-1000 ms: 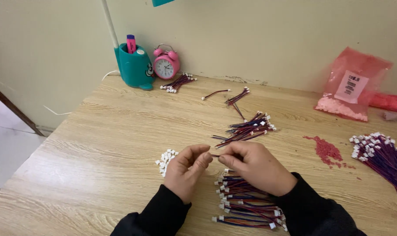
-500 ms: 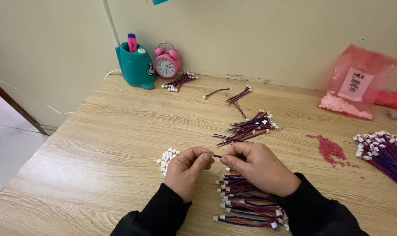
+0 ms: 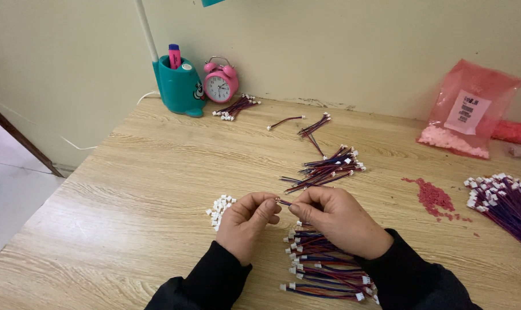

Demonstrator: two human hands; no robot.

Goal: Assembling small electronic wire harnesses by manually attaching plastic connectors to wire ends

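Observation:
My left hand (image 3: pixel 246 221) and my right hand (image 3: pixel 336 218) meet over the near middle of the wooden table (image 3: pixel 128 189). Between their fingertips they pinch the end of a short red, blue and black wire lead (image 3: pixel 283 202). Whether the left fingers also hold a small white connector is hidden. A little heap of white plastic connectors (image 3: pixel 219 209) lies just left of my left hand. Under my right wrist lies a pile of wire leads with white connectors on their ends (image 3: pixel 320 270).
More wire bundles lie mid-table (image 3: pixel 328 167), at the right edge (image 3: pixel 501 201) and by the wall (image 3: pixel 235 107). A teal pen holder (image 3: pixel 180 86) and pink alarm clock (image 3: pixel 219 85) stand at the back. A pink bag (image 3: pixel 467 117) and red crumbs (image 3: pixel 432 197) lie right.
Both hands stay in the same spot; the fingertips have drawn closer together on the wire end. The view has shifted only slightly.

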